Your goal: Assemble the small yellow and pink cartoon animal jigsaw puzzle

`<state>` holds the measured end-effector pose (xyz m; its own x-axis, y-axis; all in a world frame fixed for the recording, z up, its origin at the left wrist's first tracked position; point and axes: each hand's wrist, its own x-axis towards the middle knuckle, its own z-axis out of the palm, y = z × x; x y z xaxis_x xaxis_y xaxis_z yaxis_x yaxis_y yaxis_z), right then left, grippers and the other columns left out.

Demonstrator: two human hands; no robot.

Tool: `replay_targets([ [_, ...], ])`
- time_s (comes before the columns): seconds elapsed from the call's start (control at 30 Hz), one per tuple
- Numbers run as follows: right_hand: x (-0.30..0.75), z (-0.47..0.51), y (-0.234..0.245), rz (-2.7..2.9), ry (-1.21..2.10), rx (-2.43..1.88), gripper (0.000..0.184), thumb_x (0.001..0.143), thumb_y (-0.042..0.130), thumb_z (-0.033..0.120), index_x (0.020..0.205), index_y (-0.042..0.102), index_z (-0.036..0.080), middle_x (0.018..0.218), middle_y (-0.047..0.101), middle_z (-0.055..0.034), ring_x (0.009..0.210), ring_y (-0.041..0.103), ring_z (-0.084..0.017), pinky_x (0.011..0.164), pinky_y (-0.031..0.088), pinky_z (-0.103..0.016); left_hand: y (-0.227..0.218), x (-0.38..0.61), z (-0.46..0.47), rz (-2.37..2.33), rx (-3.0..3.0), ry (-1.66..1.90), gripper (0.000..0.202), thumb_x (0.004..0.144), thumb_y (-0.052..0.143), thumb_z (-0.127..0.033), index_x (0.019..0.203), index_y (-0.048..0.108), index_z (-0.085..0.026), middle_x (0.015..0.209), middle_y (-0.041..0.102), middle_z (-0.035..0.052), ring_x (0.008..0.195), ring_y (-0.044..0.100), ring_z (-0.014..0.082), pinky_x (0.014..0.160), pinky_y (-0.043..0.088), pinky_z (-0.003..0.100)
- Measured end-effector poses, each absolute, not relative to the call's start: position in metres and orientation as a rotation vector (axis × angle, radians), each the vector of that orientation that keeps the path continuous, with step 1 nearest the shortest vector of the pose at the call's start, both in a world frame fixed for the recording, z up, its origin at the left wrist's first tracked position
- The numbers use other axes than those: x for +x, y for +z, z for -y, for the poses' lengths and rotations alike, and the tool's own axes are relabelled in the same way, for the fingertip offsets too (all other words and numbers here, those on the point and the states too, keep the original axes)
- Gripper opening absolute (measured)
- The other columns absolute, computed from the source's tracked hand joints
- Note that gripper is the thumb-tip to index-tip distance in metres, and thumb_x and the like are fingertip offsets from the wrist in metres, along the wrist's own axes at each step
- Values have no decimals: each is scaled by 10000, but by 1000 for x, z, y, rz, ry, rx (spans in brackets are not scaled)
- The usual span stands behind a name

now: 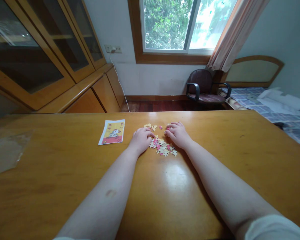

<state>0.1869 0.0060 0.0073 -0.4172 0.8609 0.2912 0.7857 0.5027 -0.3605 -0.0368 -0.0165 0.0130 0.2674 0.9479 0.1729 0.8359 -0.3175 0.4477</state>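
Note:
A loose heap of jigsaw puzzle pieces (162, 147) lies on the wooden table, showing pink, white, yellow and grey faces. My left hand (142, 138) rests at the heap's left side, its fingers loosely bent and apart over the edge pieces. Across from it, my right hand (178, 134) reaches in from the right with fingers spread, touching a few pink and yellow pieces; its fingertips partly cover them. A smaller group of yellow pieces (150, 127) lies beyond my left hand. One pink piece (160, 127) sits between the hands. No held piece shows in either hand.
A picture card (112, 132) with a white animal on yellow and pink lies left of my left hand. A clear plastic bag (7, 150) is at the table's far left. Beyond the table (215, 133) stand a brown armchair (202, 86) and a glass-fronted cabinet (65, 90).

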Motion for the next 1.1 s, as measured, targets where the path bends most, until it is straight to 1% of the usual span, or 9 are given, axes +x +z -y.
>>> replay_targets([
  [0.13, 187, -8, 7, 2241, 226, -1428, 365, 953, 420, 358, 861, 749, 228, 1082, 687, -68, 1111, 519, -247, 1087, 243, -509, 9, -37, 15, -1630, 2310, 594, 352, 787, 483, -186, 994, 746, -297, 1155, 656, 10, 1143, 515, 226, 1041, 382, 396],
  [0.33, 186, -7, 8, 2279, 234, -1388, 348, 952, 428, 374, 895, 739, 229, 1113, 674, -70, 1127, 520, -245, 1103, 226, -499, 12, -38, 16, -1825, 2237, 589, 372, 769, 479, -159, 1024, 733, -253, 1159, 656, 43, 1128, 516, 258, 1014, 401, 426],
  [0.4, 186, -6, 9, 2286, 244, -1432, 354, 958, 412, 383, 956, 732, 232, 1161, 658, -71, 1161, 505, -250, 1111, 214, -510, 12, -38, 16, -1853, 2219, 604, 378, 764, 476, -150, 1030, 727, -243, 1160, 652, 49, 1127, 516, 261, 1014, 404, 426],
  [0.47, 184, -4, 10, 2313, 238, -1495, 365, 961, 397, 411, 1090, 698, 248, 1262, 610, -72, 1257, 436, -281, 1118, 176, -552, 12, -38, 16, -1841, 2221, 634, 376, 759, 477, -142, 1023, 725, -241, 1154, 652, 47, 1123, 521, 253, 1019, 403, 415],
  [0.57, 180, 0, 11, 2389, 201, -1604, 442, 956, 374, 488, 1285, 584, 281, 1436, 465, -80, 1395, 246, -349, 1108, 84, -636, 11, -38, 16, -1802, 2247, 685, 359, 760, 471, -130, 981, 728, -247, 1129, 659, 36, 1111, 533, 234, 1021, 402, 397],
  [0.67, 178, 1, 10, 2456, 163, -1679, 525, 946, 339, 554, 1381, 487, 299, 1529, 326, -92, 1439, 122, -370, 1105, 21, -652, 11, -37, 16, -1756, 2283, 683, 350, 765, 473, -133, 979, 724, -252, 1131, 659, 33, 1112, 533, 233, 1018, 401, 402],
  [0.77, 177, 0, 10, 2467, 121, -1720, 569, 944, 313, 575, 1443, 393, 312, 1567, 237, -86, 1449, 69, -368, 1108, 2, -647, 11, -35, 18, -1717, 2304, 658, 351, 768, 494, -158, 1028, 710, -253, 1182, 639, 39, 1146, 514, 245, 1023, 394, 419],
  [0.87, 176, -2, 10, 2437, 90, -1762, 579, 944, 299, 580, 1459, 360, 322, 1577, 210, -75, 1451, 54, -369, 1106, -7, -652, 11, -31, 19, -1706, 2324, 656, 362, 779, 495, -173, 1073, 692, -249, 1239, 612, 45, 1174, 494, 249, 1036, 381, 426],
  [1.1, 171, 0, 9, 2559, 214, -1542, 480, 949, 302, 574, 1374, 465, 422, 1567, 248, -26, 1447, 73, -378, 1086, -12, -686, 9, -28, 19, -1739, 2364, 611, 416, 805, 485, -214, 1185, 646, -263, 1301, 567, 57, 1228, 452, 254, 1083, 331, 439],
])
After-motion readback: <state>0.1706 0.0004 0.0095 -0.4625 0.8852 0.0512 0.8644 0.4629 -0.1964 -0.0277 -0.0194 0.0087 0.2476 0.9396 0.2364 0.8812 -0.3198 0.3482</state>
